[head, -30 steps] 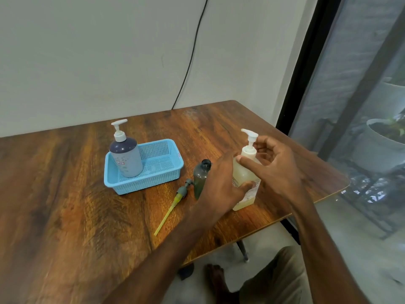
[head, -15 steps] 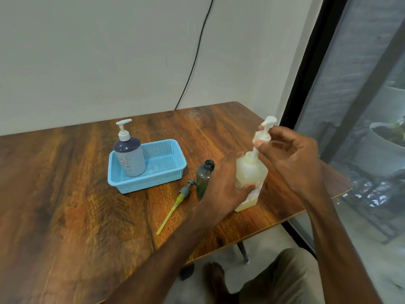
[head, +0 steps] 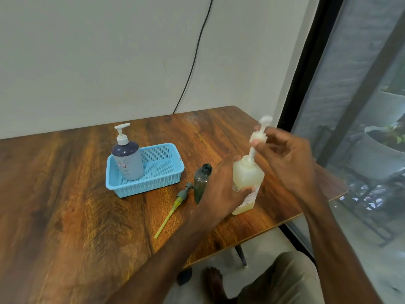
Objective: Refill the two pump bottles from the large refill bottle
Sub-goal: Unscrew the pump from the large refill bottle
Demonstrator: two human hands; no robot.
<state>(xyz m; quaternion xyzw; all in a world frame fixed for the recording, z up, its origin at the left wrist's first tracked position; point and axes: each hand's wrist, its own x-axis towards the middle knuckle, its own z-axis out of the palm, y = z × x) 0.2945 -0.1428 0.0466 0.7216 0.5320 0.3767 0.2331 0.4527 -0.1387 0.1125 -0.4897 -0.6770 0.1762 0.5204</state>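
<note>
My left hand (head: 221, 189) grips the body of a pale yellow bottle (head: 246, 178) standing near the table's right front edge. My right hand (head: 285, 159) pinches that bottle's white pump head (head: 260, 132), lifted above the neck with its tube still in the opening. A small dark bottle (head: 201, 182) stands open just left of it, and its grey pump with a yellow tube (head: 173, 207) lies on the table. A blue-grey pump bottle (head: 128, 159) stands in a light blue basket (head: 162, 174).
The wooden table (head: 76, 205) ends close to the right of the yellow bottle, with a glass door (head: 361, 106) beyond. A black cable (head: 192, 60) hangs down the wall behind. My knee and foot show under the table edge.
My right hand has unscrewed the white pump and drawn it upward out of the yellow bottle. My left hand has stayed on the bottle's body.
</note>
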